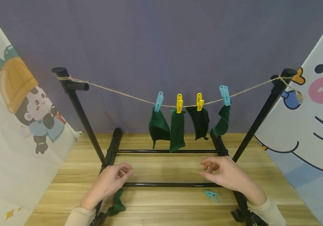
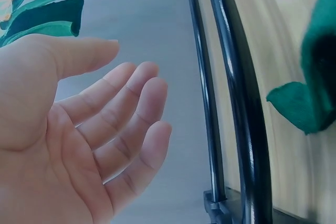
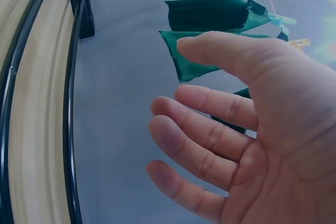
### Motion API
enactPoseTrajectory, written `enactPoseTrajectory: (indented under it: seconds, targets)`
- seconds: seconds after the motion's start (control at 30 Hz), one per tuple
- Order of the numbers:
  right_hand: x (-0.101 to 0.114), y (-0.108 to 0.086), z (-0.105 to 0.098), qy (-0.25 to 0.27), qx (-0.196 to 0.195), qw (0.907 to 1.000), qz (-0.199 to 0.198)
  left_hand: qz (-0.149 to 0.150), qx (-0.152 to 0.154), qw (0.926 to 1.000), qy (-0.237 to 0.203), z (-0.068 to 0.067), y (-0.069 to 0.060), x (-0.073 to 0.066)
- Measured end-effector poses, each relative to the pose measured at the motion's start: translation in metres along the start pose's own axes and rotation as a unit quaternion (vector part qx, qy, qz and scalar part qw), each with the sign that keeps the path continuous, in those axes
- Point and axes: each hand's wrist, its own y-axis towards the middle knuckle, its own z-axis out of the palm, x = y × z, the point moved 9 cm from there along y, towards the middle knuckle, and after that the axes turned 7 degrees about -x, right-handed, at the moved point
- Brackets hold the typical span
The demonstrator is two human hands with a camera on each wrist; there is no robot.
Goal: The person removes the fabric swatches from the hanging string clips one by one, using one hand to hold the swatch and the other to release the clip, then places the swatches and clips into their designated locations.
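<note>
My left hand (image 1: pixel 112 179) hovers over the left side of the black frame, fingers loosely bent, with nothing in it. Below it a strip of green cloth (image 1: pixel 117 205) lies on the table. My right hand (image 1: pixel 223 172) is raised at the frame's right side, likewise holding nothing; its palm and relaxed fingers show in the right wrist view. A loose blue clothespin (image 1: pixel 212 196) lies on the table below it. Several green cloth pieces (image 1: pixel 177 131) hang from a string (image 1: pixel 116 91), held by a blue clothespin (image 1: pixel 158 101) at the left, two yellow clothespins (image 1: pixel 179 103) mid-line, and another blue clothespin (image 1: pixel 225 95) at the right.
The string is tied between two slanted black posts (image 1: pixel 83 119) of the frame. Two black crossbars (image 1: pixel 167 185) run low across the wooden table (image 1: pixel 161 210). A grey curtain (image 1: pixel 161 47) hangs behind, with cartoon-printed sheets (image 1: pixel 319 131) on both sides.
</note>
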Motion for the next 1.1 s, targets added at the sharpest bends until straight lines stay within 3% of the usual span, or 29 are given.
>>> enactPoseTrajectory:
  seconds: [0.6, 0.87, 1.1]
  targets:
    - [0.036, 0.011, -0.019, -0.006, -0.045, 0.9981, -0.043, 0.009, -0.051, 0.9987, 0.001, -0.003, 0.005, -0.025]
    - [0.057, 0.019, -0.024, 0.020, -0.069, 0.9943, -0.079, 0.026, -0.050, 0.9983, -0.012, -0.001, 0.007, -0.037]
    - [0.075, 0.026, -0.039, 0.027, -0.098, 0.9900, -0.097, 0.051, -0.066, 0.9961, -0.027, -0.007, 0.016, -0.062]
